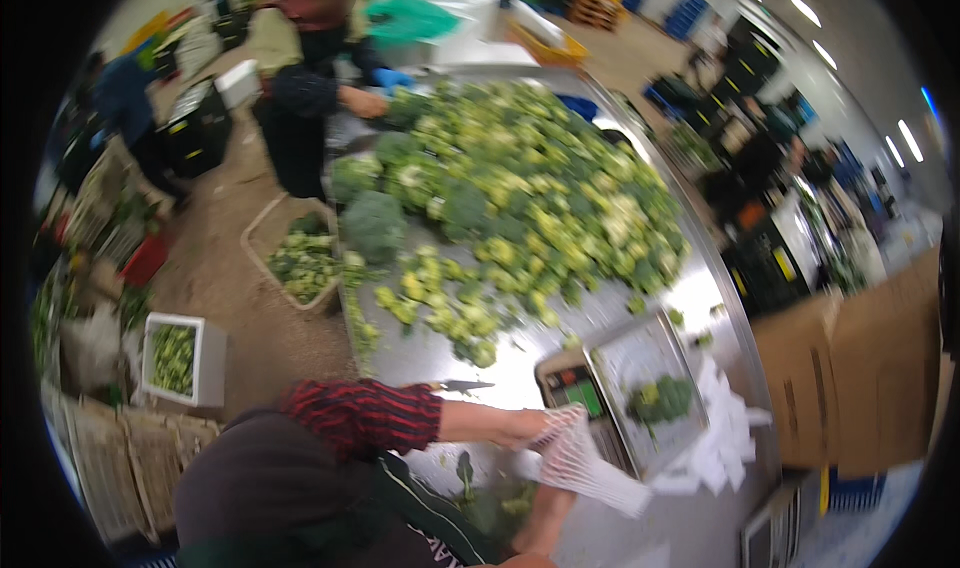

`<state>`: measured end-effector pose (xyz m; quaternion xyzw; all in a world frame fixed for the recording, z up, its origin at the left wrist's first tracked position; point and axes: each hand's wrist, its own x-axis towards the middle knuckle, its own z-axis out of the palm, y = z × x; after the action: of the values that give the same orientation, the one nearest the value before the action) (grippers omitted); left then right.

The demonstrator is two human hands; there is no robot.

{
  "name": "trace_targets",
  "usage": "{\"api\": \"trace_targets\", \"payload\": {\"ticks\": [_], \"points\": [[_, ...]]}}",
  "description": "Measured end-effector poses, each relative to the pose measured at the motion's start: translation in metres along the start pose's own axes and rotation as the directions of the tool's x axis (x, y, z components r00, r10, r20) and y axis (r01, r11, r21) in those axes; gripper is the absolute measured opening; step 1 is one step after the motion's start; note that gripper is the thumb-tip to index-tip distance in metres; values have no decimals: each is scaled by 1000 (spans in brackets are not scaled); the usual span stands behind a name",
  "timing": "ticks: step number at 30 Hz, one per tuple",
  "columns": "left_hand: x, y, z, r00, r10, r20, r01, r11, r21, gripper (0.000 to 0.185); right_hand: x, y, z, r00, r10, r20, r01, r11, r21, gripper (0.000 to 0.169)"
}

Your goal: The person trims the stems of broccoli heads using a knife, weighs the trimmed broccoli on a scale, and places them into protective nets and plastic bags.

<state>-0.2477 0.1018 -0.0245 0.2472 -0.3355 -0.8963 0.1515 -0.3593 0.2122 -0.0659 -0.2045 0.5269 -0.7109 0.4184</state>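
My left hand [529, 426], below a red-and-black striped sleeve, grips one end of a white mesh foam sleeve [585, 467]. Against its lower side is my right hand [551, 504]; the mesh hides those fingers. Some broccoli [491, 504] lies below my left forearm, partly covered by my apron. A knife [465, 385] rests on the metal table [517, 369] beyond that forearm. On the right, one broccoli head [664, 399] sits in a metal tray [684, 343] beside a device with a green display [583, 397]. More white foam sleeves [716, 440] are piled alongside.
A large heap of broccoli and florets [525, 185] covers much of the table. At its far left a co-worker's bare hand [364, 102] and blue-gloved hand [391, 79] are at the broccoli. Cardboard boxes [855, 373] stand right; a crate [259, 230] and foam box [211, 361] stand left.
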Motion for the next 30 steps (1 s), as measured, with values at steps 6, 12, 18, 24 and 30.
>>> {"api": "trace_targets", "payload": {"ticks": [6, 12, 18, 24, 30], "points": [[-8, 20, -44, 965, -128, 227, 154, 983, -102, 23, -27, -61, 22, 890, 385, 246, -455, 788, 414, 42], [63, 96, 32, 820, -161, 549, -176, 842, 510, 22, 66, -45, -94, 934, -303, -191, 193, 875, -445, 21], [191, 100, 50, 770, 585, 255, -311, -6, 951, 29, 173, -92, -98, 898, 52, -436, -17, 996, 83, 34], [240, 55, 22, 972, 221, 80, -215, 694, 687, 56, 162, -72, -122, 915, 79, -397, -98, 995, -29, 40], [128, 35, 13, 904, -317, 287, 339, 940, -29, 54, 81, -141, -92, 993, -116, -15, 114, 991, -72, 25]]}}
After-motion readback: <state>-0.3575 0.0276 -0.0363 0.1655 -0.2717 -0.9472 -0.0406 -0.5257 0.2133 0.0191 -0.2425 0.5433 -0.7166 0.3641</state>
